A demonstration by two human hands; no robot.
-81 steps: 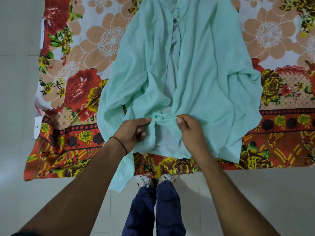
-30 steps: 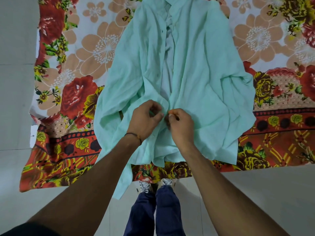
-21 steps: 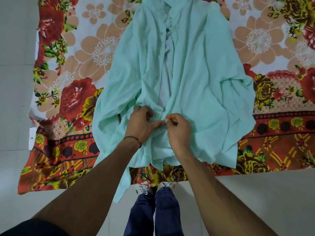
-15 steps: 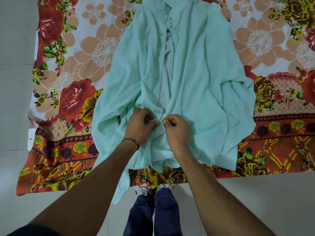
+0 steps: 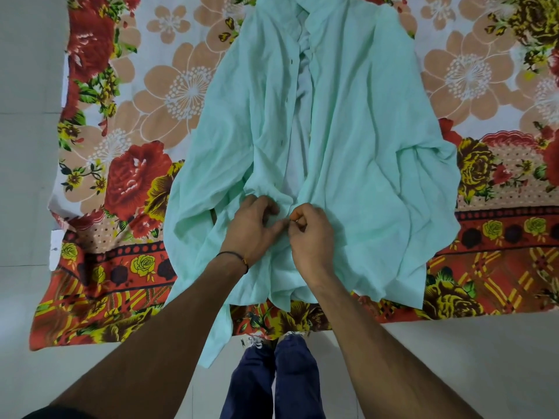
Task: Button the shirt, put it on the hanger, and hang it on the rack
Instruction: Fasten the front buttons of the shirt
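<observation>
While the person stands at the near edge of the floral sheet (image 5: 130, 95), both hands work at the lower front of the mint-green shirt (image 5: 369, 140). Shirt lies front-up on the sheet, collar twd the far side, hem twd the person; a strip of it on the left hangs past the sheet's near edge, over the pale floor (image 5: 27, 176). Front is open from the collar down to approx. where the hands are, w/ the lighter inside showing btw the two front edges. Small dark buttons (image 5: 281, 142) sit along the left edge of this gap. Left hand (image 5: 252, 226) has its fingers curled and pinches the left front edge. Right hand (image 5: 313, 234) is curled too, thumb & forefinger pinching the right front edge. The hands nearly touch at the fingertips, just over the opening. Whether a button is btw the fingers I cannot tell; it is hidden. A thin dark band (image 5: 234, 255) is on the left wrist. Below the arms, dark blue trousers (image 5: 272, 385) and shoe tips (image 5: 257, 343) show at the sheet's edge.
</observation>
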